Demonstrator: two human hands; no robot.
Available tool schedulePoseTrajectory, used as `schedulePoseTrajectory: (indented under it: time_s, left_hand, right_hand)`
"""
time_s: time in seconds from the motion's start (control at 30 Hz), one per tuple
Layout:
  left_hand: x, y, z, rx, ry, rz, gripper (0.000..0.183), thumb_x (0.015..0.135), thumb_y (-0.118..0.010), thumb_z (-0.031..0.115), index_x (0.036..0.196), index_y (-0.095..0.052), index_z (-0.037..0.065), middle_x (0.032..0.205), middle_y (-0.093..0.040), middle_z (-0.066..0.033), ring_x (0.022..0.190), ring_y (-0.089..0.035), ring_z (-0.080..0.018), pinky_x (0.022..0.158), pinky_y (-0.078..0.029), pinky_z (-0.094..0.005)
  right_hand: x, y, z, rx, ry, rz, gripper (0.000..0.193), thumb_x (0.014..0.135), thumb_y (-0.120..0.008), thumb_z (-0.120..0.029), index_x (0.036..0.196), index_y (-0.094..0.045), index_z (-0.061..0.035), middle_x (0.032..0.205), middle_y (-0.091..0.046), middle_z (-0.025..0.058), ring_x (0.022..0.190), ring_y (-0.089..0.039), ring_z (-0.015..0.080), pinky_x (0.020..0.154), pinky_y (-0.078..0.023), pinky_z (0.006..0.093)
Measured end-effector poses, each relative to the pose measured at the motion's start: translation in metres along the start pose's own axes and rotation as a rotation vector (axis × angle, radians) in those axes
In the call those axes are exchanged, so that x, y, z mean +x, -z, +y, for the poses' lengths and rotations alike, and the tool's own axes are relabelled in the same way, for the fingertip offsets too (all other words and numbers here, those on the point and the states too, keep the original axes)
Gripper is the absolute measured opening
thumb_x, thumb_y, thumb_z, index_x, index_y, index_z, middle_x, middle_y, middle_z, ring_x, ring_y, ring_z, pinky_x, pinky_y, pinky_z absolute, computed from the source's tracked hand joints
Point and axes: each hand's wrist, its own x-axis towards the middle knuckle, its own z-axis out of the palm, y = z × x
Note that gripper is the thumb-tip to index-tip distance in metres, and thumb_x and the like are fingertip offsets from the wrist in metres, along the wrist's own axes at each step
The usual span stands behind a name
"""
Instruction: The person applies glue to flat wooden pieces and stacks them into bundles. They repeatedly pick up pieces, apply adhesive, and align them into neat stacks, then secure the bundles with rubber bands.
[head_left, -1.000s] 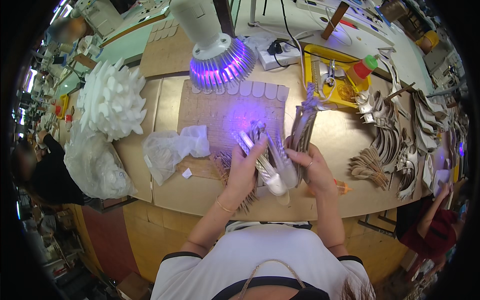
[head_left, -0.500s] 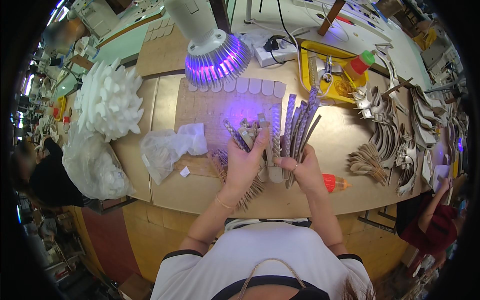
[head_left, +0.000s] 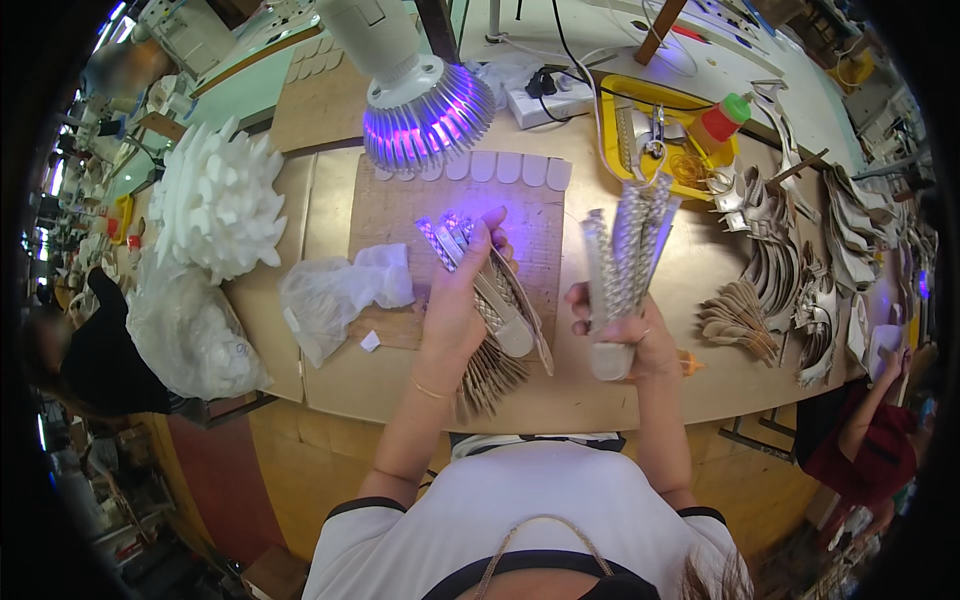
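My left hand [head_left: 465,290] is closed round a few braided straps [head_left: 505,310] with pale rounded ends, over the brown cardboard sheet [head_left: 400,212]. Just below that hand shows a fanned bunch of thin brown strips [head_left: 493,378]; whether it is held or lies on the table I cannot tell. To the right, my right hand [head_left: 640,335] grips an upright bundle of silvery braided straps [head_left: 630,245], a rounded pale end sticking out beneath its fingers. Along the far side of the cardboard runs a row of white rounded tabs [head_left: 483,167].
A lamp [head_left: 425,115] with purple light hangs above the cardboard. Crumpled plastic [head_left: 345,290] and a large bag of white foam pieces [head_left: 215,205] lie left. At the right are a yellow tray [head_left: 607,150], curved strap pieces [head_left: 770,270] and an orange-tipped bottle [head_left: 688,363], partly hidden.
My hands have moved apart. The right hand has carried its bundle rightward and turned it toward me; the left has drawn slightly left with its straps tilted.
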Motion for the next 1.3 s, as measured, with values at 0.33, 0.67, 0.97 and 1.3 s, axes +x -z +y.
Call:
schedulePoseTrajectory:
  time_s: [0.33,0.67,0.97,1.3]
  left_hand:
    - [0.0,0.005,-0.014,-0.014,-0.044,-0.004,0.035,0.096,-0.054,0.022,0.124,-0.048,0.002,0.093,-0.054,-0.0026,0.082,-0.053,-0.0126,0.075,-0.047,-0.028]
    - [0.002,0.012,-0.014,-0.186,0.114,0.079,0.04,0.097,-0.05,0.026,0.13,-0.044,0.004,0.124,-0.052,-0.0134,0.111,-0.054,-0.0228,0.088,-0.05,-0.0372]
    - [-0.012,0.025,-0.003,-0.029,0.113,-0.073,0.046,0.101,-0.036,0.029,0.141,-0.031,0.005,0.136,-0.043,-0.0195,0.115,-0.051,-0.0264,0.09,-0.05,-0.0398]
    - [-0.025,0.003,-0.013,0.475,0.06,-0.084,0.022,0.086,-0.068,0.013,0.099,-0.056,0.001,0.072,-0.061,-0.0056,0.05,-0.053,-0.0092,0.042,-0.04,-0.0226]
  right_hand:
    - [-0.002,-0.011,0.023,-0.688,0.112,0.31,0.047,0.073,-0.078,-0.016,0.108,-0.053,0.0019,0.093,-0.066,0.0085,0.084,-0.063,0.014,0.076,-0.05,0.0281]
    - [0.001,-0.005,0.027,-0.894,0.176,0.002,0.047,0.072,-0.071,-0.011,0.111,-0.05,0.0016,0.088,-0.065,0.0132,0.078,-0.064,0.0232,0.071,-0.05,0.035]
    - [0.002,0.03,0.018,-0.016,-0.249,-0.061,0.061,0.066,-0.064,-0.013,0.123,-0.048,0.0023,0.099,-0.066,0.0188,0.088,-0.065,0.0212,0.077,-0.052,0.0301]
    - [0.006,0.003,0.013,-0.207,-0.209,-0.007,0.056,0.069,-0.07,-0.008,0.12,-0.051,0.0036,0.1,-0.064,0.0126,0.086,-0.062,0.0189,0.082,-0.05,0.031]
